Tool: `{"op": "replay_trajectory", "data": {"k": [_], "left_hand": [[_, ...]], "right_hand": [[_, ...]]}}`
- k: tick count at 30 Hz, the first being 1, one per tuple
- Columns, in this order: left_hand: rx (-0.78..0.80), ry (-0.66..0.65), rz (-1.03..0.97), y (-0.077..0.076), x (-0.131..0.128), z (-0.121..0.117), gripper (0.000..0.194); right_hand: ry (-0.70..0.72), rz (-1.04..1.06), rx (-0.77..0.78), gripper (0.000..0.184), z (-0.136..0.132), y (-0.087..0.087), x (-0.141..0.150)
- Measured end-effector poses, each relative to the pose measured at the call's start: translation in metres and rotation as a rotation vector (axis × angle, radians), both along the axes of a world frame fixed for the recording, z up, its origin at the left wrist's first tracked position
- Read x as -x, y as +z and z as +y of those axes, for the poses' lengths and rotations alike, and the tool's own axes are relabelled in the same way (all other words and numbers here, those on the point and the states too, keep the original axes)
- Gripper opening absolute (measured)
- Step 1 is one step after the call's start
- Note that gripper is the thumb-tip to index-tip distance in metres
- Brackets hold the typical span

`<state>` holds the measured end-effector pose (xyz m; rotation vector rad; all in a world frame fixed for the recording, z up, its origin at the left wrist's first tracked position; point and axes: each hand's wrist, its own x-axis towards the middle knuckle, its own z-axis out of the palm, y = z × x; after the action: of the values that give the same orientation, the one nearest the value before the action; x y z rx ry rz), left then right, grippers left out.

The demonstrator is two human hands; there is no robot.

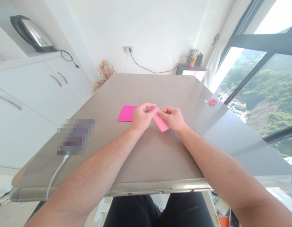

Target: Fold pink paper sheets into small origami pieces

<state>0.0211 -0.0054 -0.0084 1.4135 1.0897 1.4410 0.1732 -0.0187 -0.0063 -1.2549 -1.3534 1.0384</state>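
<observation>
Between my two hands is a light pink sheet of folded paper [162, 123], held just above the middle of the table. The fingers of my left hand [142, 118] pinch its upper left end. At the upper right edge, my right hand [172, 117] grips the same paper between thumb and fingers. Part of the paper is hidden behind the fingertips. A stack of bright magenta paper [126, 113] lies flat on the table, partly covered by my left hand, with a bit of green showing at its corner.
The table [148, 164] has a blurred-out device [77, 137] with a white cable [56, 173] at left. A small pink paper piece [212, 101] lies near the right edge, by the window. Dried stalks [105, 71] and a low cabinet [192, 71] with bottles stand beyond.
</observation>
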Motion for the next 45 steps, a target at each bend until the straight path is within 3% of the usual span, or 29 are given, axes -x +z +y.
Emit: {"op": "replay_trajectory", "data": {"k": [5,11,17,30,39,45], "left_hand": [[0.148,-0.118,-0.091,-0.003,-0.001,0.003,0.013],[0.129,-0.119,0.002,0.001,0.003,0.004,0.014],[0.147,-0.2,0.083,0.005,0.004,0.0,0.015],[0.08,-0.172,-0.057,-0.003,0.001,0.003,0.019],[0.073,-0.048,0.077,-0.005,0.0,0.006,0.017],[0.087,-0.187,-0.022,-0.002,0.0,0.001,0.022]], "right_hand": [[-0.035,0.108,-0.06,0.025,0.004,-0.003,-0.001],[0.024,0.169,-0.019,0.023,0.004,-0.004,0.001],[0.039,0.215,-0.032,0.02,0.005,-0.004,0.0],[-0.085,0.194,-0.102,0.016,0.0,-0.001,0.0],[-0.134,0.112,-0.122,0.017,0.001,-0.004,0.0],[-0.136,0.148,-0.144,0.017,0.001,-0.003,-0.001]]}}
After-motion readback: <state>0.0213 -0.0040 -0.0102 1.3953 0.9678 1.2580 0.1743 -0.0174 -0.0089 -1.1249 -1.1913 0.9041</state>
